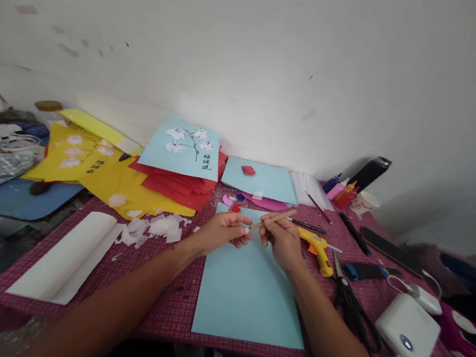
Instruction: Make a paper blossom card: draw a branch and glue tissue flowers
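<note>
My right hand [281, 237] grips a thin wooden stick [282, 215], tilted up to the right. Its lower end meets a tiny white scrap, perhaps paper, at the fingertips of my left hand [227, 230], which pinches it. Both hands are above a light blue sheet [247, 299] lying flat on the table. Just beyond the fingers are a red dab [235, 208] and a pink one [227, 200]. A yellow glue gun [317, 250] lies right of my right hand.
Black scissors [354, 312] and a white power bank [408, 331] lie right on the checked tablecloth [150, 314]. Torn white paper [159, 227] and a folded white sheet [67, 257] lie left. Behind are a flower picture [182, 161], paint bottles [345, 196] and a black flask [370, 173].
</note>
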Demonstrator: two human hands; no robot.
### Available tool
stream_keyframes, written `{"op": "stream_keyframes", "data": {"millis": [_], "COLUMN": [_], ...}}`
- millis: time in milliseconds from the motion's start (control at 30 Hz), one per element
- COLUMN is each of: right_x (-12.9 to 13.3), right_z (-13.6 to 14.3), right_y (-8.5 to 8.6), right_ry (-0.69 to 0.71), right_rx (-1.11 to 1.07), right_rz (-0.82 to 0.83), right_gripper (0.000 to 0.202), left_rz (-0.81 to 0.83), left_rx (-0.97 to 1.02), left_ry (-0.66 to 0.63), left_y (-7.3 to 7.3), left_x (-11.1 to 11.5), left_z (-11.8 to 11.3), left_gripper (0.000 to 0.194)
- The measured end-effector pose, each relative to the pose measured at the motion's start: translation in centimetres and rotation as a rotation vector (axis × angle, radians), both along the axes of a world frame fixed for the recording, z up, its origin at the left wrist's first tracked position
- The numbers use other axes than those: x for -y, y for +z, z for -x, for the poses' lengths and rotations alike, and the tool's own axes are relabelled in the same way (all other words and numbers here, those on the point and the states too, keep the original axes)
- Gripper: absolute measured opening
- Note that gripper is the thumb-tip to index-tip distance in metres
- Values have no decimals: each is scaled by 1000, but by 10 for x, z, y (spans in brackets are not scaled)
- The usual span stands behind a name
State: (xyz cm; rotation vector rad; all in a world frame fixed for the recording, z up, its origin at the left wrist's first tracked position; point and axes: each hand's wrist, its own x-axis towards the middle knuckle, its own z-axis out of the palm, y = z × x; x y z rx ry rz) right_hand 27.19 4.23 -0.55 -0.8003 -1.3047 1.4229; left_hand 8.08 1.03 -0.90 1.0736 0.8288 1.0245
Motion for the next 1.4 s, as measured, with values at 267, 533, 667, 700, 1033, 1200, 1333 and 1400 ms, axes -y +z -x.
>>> {"op": "stream_keyframes", "data": {"millis": [267, 533, 667, 700, 1033, 1200, 1333, 1400], "right_x": [-10, -12, -12, -12, -14, -14, -13, -13], "right_z": [-8, -12, -10, -10, -11, -10, -10, -10], "right_y": [1, 9, 8, 8, 4, 4, 5, 5], "right_ry": [-167, -269, -276, -274, -273, -270, -253, -247], "right_rx": [-122, -158, -141, -138, -118, -114, -113, -110], "right_rz": [-13, 12, 17, 19, 11, -6, -13, -10], "right_gripper": [10, 12, 12, 12, 12, 12, 12, 12], "left_rz": [51, 97, 146, 161, 214, 225, 223, 174], "left_rx": [-20, 31, 35, 38, 51, 32, 22, 12], "left_ry": [18, 63, 77, 84, 125, 159, 178, 196], "left_y": [-1, 0, -1, -2, -1, -3, 0, 5], "left_x": [-1, -1, -4, -5, -9, -12, -12, -12], "left_z": [2, 2, 5, 6, 13, 13, 16, 20], "left_gripper": [42, 32, 26, 25, 25, 30, 30, 27]}}
